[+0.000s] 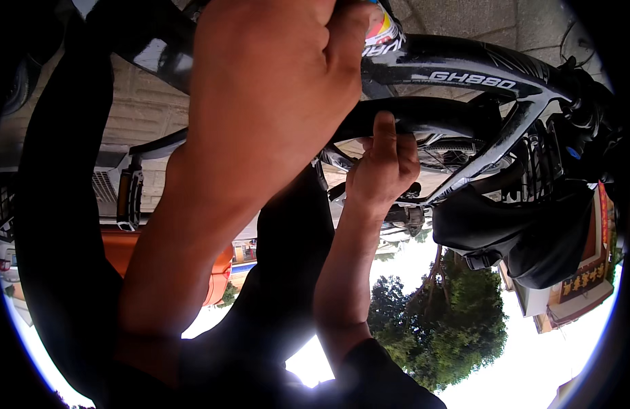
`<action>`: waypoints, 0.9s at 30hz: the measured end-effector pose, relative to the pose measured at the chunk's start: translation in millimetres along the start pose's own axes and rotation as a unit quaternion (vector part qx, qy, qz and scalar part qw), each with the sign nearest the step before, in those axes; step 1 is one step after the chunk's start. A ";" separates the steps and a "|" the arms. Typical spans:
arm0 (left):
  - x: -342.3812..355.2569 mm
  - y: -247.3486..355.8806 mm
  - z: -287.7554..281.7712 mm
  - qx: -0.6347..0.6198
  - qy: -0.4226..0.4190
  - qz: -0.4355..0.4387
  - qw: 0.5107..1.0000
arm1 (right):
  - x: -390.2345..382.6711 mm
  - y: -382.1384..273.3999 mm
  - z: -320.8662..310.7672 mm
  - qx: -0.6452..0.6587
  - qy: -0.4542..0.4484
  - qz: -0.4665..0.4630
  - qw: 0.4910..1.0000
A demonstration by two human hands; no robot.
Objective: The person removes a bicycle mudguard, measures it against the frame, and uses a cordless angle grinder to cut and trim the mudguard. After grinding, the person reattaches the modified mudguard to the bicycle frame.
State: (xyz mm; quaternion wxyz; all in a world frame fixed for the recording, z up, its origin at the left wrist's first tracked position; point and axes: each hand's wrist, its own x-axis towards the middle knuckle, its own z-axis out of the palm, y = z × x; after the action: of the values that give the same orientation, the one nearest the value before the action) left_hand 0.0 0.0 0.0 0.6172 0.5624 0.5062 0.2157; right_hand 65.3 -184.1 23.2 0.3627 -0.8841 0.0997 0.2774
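Note:
My left hand (267,102) is large and close in view, fingers curled around a colourful labelled object (382,26) at the top, mostly hidden by the hand. It is over the dark bicycle frame (553,92). My right hand (383,167), lower and right of it, is closed at a curved black bicycle part (451,117), possibly a tyre, with its thumb pointing up across it. What its curled fingers hold is hard to make out. Spokes and a chain-like part show behind my right hand.
A pedal (129,194) hangs at the left above an orange object (219,273). A black bag or saddle-like bundle (506,232) sits at the right. Paving (138,102) lies behind the bicycle. Trees (438,320) and a building (567,293) show toward the lower right.

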 end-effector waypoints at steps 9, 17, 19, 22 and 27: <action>0.1 -3.2 4.6 0.028 0.032 0.053 0.998 | 3.9 -8.6 5.3 -0.002 0.002 0.029 1.000; 4.5 5.7 2.3 -0.033 0.036 -0.016 0.999 | -6.7 -1.7 -3.2 -0.041 0.000 0.057 0.998; 5.9 7.0 -0.4 0.020 0.016 0.005 1.000 | -4.0 0.3 -5.0 -0.012 -0.002 0.023 1.000; 2.2 7.7 -0.6 0.015 0.012 -0.010 1.000 | -0.8 1.3 -0.7 -0.005 -0.003 0.032 0.999; 2.3 2.4 5.4 -0.057 0.038 -0.012 0.998 | -4.2 -7.0 3.6 -0.018 0.004 0.034 0.999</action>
State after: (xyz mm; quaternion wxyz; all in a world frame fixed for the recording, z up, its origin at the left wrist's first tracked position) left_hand 6.3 0.0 0.5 0.6314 0.5112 0.5229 0.2579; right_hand 63.0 -176.7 27.5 0.3369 -0.8876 0.1264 0.2874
